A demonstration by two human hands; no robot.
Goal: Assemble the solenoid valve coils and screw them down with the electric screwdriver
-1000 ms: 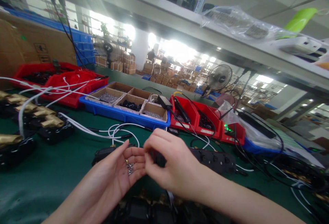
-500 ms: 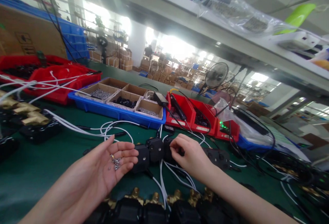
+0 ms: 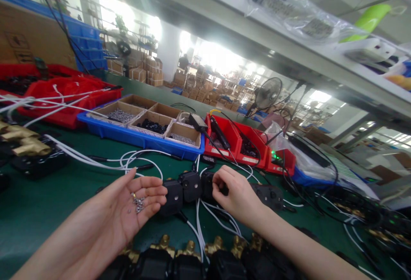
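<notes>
My left hand (image 3: pixel 128 211) is turned palm up, fingers stretched and slightly cupped, and carries several small silver screws (image 3: pixel 139 205) in its palm. Its fingertips are close to a black box-shaped housing (image 3: pixel 173 196). To the right stands a second black housing (image 3: pixel 192 186). My right hand (image 3: pixel 236 190) has thumb and index finger pinched together at a third black housing (image 3: pixel 207 184), partly covered by the hand. Whatever lies between those fingertips is too small or hidden to make out. White cables (image 3: pixel 198 224) run from the housings toward me.
Behind the hands lies a blue tray (image 3: pixel 141 142) with screws and black parts in cardboard compartments. Red bins (image 3: pixel 250 160) stand right of it, another red bin (image 3: pixel 67 117) at left. Black units with brass fittings (image 3: pixel 191 248) line the near edge. A shelf (image 3: pixel 205 1) hangs overhead.
The whole view has shifted slightly, so things appear a little further left. Both hands keep nearly the same pose over the housings, and the screws stay in the left palm.
</notes>
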